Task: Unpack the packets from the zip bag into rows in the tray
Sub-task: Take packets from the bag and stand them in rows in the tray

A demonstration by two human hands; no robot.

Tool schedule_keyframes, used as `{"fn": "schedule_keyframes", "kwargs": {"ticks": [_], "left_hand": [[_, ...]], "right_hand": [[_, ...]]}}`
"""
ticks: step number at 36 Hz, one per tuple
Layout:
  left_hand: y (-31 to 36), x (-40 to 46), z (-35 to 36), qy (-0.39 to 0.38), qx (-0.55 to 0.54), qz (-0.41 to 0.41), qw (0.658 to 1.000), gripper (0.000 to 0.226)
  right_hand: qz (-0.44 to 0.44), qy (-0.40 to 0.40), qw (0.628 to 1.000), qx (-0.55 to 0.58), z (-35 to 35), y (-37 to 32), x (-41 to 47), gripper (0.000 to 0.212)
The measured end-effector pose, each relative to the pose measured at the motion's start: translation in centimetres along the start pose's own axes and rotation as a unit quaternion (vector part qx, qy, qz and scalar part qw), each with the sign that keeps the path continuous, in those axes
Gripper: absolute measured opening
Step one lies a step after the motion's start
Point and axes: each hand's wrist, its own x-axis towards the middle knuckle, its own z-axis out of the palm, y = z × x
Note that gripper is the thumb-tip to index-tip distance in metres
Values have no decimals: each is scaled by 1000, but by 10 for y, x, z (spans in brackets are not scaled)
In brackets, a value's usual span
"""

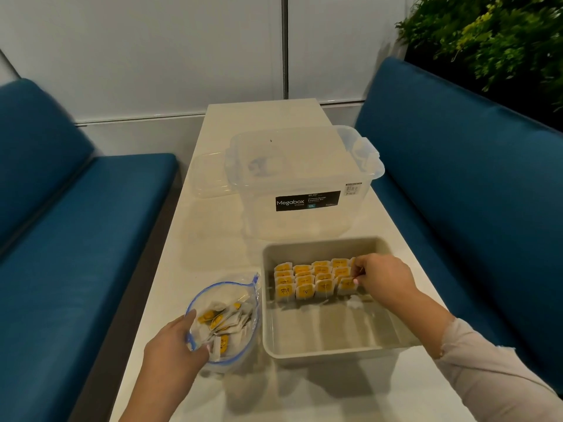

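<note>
A clear zip bag (pixel 225 318) with a blue seal stands open on the white table, left of the tray, and holds several white packets with yellow labels. My left hand (pixel 173 345) grips the bag's near rim. The beige tray (pixel 329 348) holds several packets (pixel 307 281) standing in rows across its far half. My right hand (pixel 380 277) reaches into the tray at the right end of the rows and pinches a packet (pixel 347 284) there.
A clear lidded Megabox storage box (pixel 301 181) stands behind the tray, with a clear lid (pixel 210 178) lying to its left. Blue upholstered benches (pixel 76 239) flank the narrow table on both sides. Green plants (pixel 493 35) fill the far right corner.
</note>
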Motion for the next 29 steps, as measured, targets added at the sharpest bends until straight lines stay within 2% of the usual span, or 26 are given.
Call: {"fn": "schedule_keyframes", "kwargs": {"ticks": [13, 20, 25, 29], "left_hand": [[1, 0, 1, -4, 2, 6, 1000, 66], [2, 0, 3, 6, -23, 10, 1000, 65], [0, -1, 5, 12, -45, 17, 999, 65], [0, -4, 4, 21, -47, 37, 998, 57]], "right_hand": [[-28, 4, 999, -32, 3, -5, -5, 12], [-24, 44, 999, -23, -8, -13, -10, 19], [-83, 70, 992, 64, -26, -57, -25, 16], [-179, 38, 979, 92, -29, -110, -42, 18]]}}
